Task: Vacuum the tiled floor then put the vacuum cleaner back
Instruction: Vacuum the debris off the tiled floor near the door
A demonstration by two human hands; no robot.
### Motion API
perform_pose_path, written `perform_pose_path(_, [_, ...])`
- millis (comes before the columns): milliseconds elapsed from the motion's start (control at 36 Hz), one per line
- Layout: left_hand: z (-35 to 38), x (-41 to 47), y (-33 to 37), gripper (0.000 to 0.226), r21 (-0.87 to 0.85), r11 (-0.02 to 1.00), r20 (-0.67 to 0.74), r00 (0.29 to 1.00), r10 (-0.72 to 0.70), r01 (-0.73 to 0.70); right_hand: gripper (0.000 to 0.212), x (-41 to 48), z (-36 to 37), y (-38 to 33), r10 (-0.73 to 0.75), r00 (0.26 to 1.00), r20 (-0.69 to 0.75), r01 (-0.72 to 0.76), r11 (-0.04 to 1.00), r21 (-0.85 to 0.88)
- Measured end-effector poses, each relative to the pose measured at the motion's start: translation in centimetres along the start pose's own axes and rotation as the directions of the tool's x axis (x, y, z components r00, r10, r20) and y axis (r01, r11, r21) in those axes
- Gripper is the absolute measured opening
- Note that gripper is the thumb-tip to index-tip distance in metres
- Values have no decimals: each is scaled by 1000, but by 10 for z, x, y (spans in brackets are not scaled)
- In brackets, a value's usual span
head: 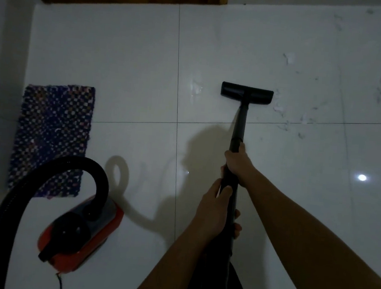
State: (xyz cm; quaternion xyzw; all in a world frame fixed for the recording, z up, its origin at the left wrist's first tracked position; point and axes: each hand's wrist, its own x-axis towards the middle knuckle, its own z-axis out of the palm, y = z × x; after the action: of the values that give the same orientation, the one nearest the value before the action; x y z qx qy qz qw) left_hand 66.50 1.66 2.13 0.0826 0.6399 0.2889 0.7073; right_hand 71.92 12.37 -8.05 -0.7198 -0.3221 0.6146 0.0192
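**Both hands on the wand, nozzle flat on the tiles**

At the far left a dark woven mat [53, 135] lies on the white tiled floor [127, 68], close to the wall. Just below it, the red and black vacuum cleaner [81, 229] sits on the tiles, its near edge overlapping the mat's lower corner in this view. A thick black hose [84, 169] rises from its top, arches over to the left and runs down out of frame. A thin cord [59, 283] trails from the cleaner's lower end.

Toward the middle, the left hand [213, 207] is wrapped around the lower part of the black wand [240, 126], fingers curled fully closed on it. Just above, the right hand [237, 163] grips the same wand, fingers also closed around it. The wand slopes away to the wide black nozzle [246, 94], which rests flat on a tile just beyond a grout line.

To the right of the nozzle, pale scraps of litter [303, 119] lie scattered over the tiles, some just beside its right end. A bright light reflection [362, 177] shines on the floor at the far right.
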Motion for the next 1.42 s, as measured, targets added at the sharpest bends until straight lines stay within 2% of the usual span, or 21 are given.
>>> perform_pose_path(222, [-2, -23, -20, 36, 11, 1000, 41, 999, 20, -21, 68, -18, 0, 23, -20, 999, -25, 21, 1000, 23])
perform_pose_path(306, [1, -30, -31, 37, 41, 999, 28, 999, 18, -19, 67, -26, -1, 33, -36, 999, -16, 35, 999, -29])
perform_pose_path(472, [12, -43, -54, 33, -47, 998, 26, 999, -34, 35, 67, -35, -6, 56, -3, 1000, 10, 4, 1000, -28])
perform_pose_path(722, [42, -59, -88, 33, 12, 1000, 4, 1000, -26, 26, 70, -44, -28, 104, 58, 998, 32, -59, 997, 51])
perform_pose_path(1278, [87, -94, -145, 31, 114, 992, 50, 997, -54, 48, 72, -71, -68, 186, 70, 998, -1, -70, 997, 40])
perform_pose_path(1417, [94, -101, -164, 33, 166, 985, 99, 994, -55, 38, 72, -83, -80, 207, 102, 995, 7, -102, 985, 139])
